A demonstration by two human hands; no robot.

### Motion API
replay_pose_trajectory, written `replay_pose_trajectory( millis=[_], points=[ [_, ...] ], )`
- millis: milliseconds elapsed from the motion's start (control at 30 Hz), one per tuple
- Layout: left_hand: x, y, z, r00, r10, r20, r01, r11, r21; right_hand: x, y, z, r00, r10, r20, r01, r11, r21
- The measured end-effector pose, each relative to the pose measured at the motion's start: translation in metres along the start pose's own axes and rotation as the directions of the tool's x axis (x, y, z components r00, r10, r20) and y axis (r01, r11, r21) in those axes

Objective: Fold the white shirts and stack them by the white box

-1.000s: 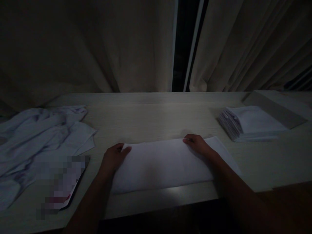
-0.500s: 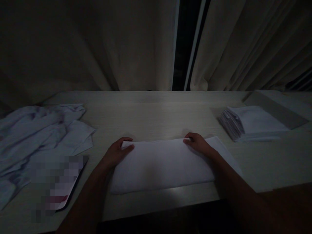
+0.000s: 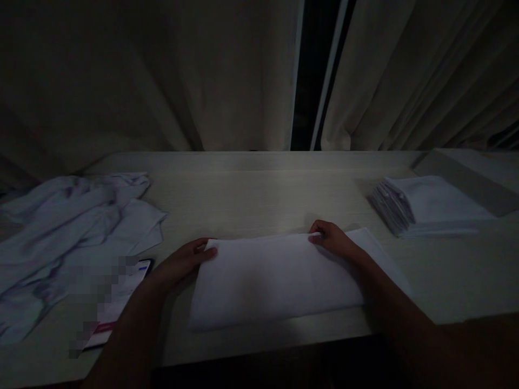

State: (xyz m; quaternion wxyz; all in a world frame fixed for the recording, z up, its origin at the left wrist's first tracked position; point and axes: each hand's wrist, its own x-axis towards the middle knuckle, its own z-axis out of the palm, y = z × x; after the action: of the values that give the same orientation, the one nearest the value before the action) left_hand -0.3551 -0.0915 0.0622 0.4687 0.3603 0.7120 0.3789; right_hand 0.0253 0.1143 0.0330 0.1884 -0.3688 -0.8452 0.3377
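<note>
A white cloth (image 3: 275, 278), folded into a long band, lies flat on the pale wooden table (image 3: 259, 189) near its front edge. My left hand (image 3: 182, 262) rests at the cloth's far left corner, fingers on its edge. My right hand (image 3: 333, 239) lies on the far edge toward the right, fingers curled over the hem. The scene is dim, so whether either hand pinches the cloth is hard to make out.
A crumpled heap of pale cloths (image 3: 65, 227) covers the table's left side. A phone or card (image 3: 115, 305) lies beside my left arm. A neat stack of folded white cloths (image 3: 425, 205) sits at the right. Curtains (image 3: 203, 75) hang behind.
My left hand has slid a little down and left along the cloth's corner. The view has shifted slightly; the right hand and the cloth stay almost where they were.
</note>
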Motion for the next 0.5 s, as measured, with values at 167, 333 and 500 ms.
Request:
replay_pose_trajectory(
  millis=[167, 333, 500],
  points=[
    [-0.004, 0.001, 0.007, 0.997, 0.022, 0.080, -0.006, 0.981, -0.196, 0.000, -0.005, 0.001, 1.000, -0.012, -0.012, 0.013, 0.999, 0.048],
    [0.000, -0.003, 0.013, 0.999, -0.040, 0.011, 0.041, 0.972, -0.233, 0.000, -0.007, 0.001, 1.000, -0.013, -0.022, 0.014, 0.998, 0.059],
    [0.006, -0.002, 0.025, 0.983, 0.004, -0.181, -0.012, 0.999, -0.042, 0.002, -0.003, 0.003, 0.999, -0.033, -0.037, 0.035, 0.998, 0.052]
  ],
)
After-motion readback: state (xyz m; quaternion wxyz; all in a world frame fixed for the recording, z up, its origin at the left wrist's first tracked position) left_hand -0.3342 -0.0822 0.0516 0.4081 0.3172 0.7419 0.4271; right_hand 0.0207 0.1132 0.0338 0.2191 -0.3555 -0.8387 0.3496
